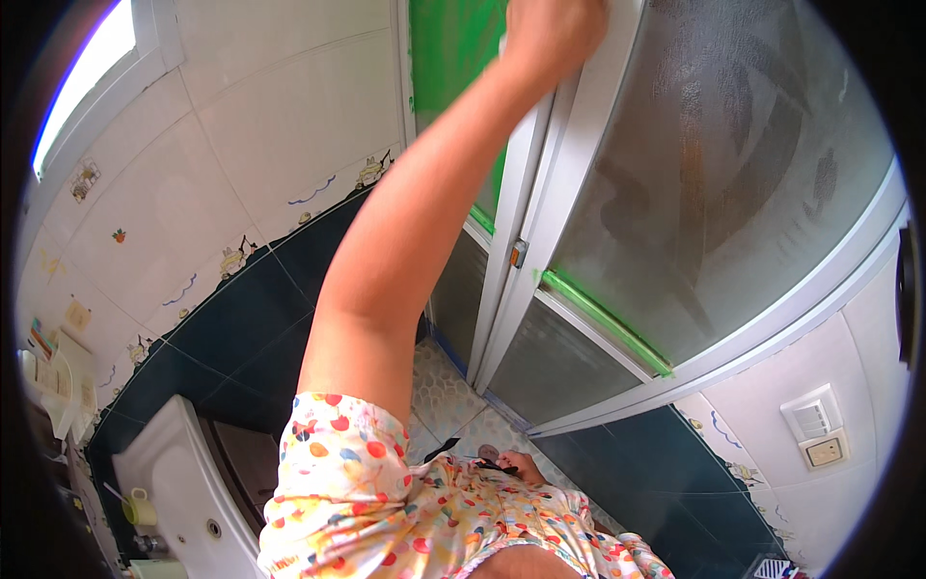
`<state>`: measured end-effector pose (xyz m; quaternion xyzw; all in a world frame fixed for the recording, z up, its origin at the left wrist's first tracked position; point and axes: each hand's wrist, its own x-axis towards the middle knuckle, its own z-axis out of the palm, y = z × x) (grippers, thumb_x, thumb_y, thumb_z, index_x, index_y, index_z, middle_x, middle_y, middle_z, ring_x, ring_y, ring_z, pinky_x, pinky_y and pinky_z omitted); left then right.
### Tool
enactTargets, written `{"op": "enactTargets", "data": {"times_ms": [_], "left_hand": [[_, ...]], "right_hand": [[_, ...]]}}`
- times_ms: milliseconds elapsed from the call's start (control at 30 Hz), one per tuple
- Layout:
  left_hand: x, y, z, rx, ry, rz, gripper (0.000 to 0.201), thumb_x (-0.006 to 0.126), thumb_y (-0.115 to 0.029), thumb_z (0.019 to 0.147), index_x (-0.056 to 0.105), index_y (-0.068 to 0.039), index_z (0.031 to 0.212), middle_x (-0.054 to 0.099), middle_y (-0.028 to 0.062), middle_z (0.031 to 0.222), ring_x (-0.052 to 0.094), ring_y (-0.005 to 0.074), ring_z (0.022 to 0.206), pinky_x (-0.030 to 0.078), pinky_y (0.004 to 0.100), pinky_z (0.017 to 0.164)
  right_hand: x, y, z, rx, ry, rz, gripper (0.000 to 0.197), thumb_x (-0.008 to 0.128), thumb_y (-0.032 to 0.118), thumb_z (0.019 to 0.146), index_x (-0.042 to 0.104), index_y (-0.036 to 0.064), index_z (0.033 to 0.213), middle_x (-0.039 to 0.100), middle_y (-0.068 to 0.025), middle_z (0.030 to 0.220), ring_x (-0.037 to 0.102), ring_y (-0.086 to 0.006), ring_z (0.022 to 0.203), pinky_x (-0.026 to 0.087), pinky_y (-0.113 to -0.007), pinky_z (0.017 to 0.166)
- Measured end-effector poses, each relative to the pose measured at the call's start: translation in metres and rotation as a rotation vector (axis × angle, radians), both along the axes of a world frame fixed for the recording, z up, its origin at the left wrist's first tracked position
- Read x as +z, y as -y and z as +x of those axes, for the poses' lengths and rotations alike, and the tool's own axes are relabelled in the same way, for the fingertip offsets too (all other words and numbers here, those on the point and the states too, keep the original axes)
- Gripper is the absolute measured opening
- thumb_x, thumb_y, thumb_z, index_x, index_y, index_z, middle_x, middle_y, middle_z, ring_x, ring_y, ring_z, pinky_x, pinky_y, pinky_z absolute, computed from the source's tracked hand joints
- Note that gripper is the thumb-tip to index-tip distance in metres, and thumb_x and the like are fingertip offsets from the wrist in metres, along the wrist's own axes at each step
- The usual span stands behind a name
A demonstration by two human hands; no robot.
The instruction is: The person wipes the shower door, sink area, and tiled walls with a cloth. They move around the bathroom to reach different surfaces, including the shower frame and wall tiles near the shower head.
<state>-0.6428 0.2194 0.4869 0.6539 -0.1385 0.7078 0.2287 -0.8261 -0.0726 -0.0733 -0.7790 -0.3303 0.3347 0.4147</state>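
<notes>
My left arm reaches up across the view. At the top edge my left hand (558, 34) is closed, partly cut off, over the white frame of a folding glass door (579, 164). A small white bit shows beside its wrist; what the fingers hold is hidden. Behind the forearm is a door panel covered in green (449, 63). The frosted panel (714, 183) on the right has wet-looking smears, and a green strip (608, 323) runs along its lower edge. Down by my waist, my right hand (521, 468) has curled fingers beside something small and dark.
A white washbasin (174, 482) with a yellow-green cup (142, 507) stands at lower left. Light switches (812, 417) and a socket are on the right wall. A small latch (519, 254) sits on the door frame. A window (87, 72) is at upper left, above tiled walls.
</notes>
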Motion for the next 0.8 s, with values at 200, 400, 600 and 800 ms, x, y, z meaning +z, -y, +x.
{"op": "enactTargets", "data": {"times_ms": [200,400,600,800], "left_hand": [[-0.184,0.008,-0.027,0.033,-0.219,-0.039,0.025,0.047,0.006,0.073,0.054,0.002,0.097,0.051,0.0179,0.105,0.053,0.0363,0.090,0.046,0.0386,0.073],[-0.290,0.001,-0.055,0.048,-0.629,-0.046,0.030,0.050,0.006,0.073,0.055,0.002,0.103,0.053,0.0163,0.111,0.055,0.0347,0.096,0.047,0.0356,0.078],[-0.245,-0.008,-0.076,-0.137,-0.756,-0.203,0.011,0.047,-0.002,0.075,0.057,0.002,0.072,0.056,0.0192,0.083,0.055,0.0398,0.073,0.045,0.0434,0.066],[-0.066,-0.004,-0.068,-0.110,0.022,-0.026,0.006,0.045,0.005,0.073,0.050,0.002,0.070,0.048,0.0167,0.070,0.048,0.0313,0.060,0.039,0.0373,0.054]], "right_hand": [[-0.016,0.005,0.002,0.082,-0.017,0.003,0.022,0.057,0.020,0.077,0.055,0.0040,0.093,0.062,-0.0191,0.081,0.063,-0.0305,0.076,0.048,-0.036,0.065],[0.003,-0.013,-0.003,0.130,0.049,-0.073,0.022,0.055,0.021,0.077,0.054,0.0037,0.091,0.059,-0.0186,0.079,0.061,-0.0358,0.078,0.046,-0.037,0.065],[0.028,-0.025,-0.003,0.085,0.054,-0.021,0.020,0.053,0.019,0.080,0.053,-0.0004,0.083,0.055,-0.0200,0.081,0.059,-0.0377,0.079,0.045,-0.040,0.065],[-0.008,-0.014,-0.004,0.001,-0.095,0.080,0.018,0.057,0.018,0.077,0.050,0.0008,0.080,0.056,-0.0184,0.080,0.059,-0.0354,0.074,0.045,-0.039,0.062]]}}
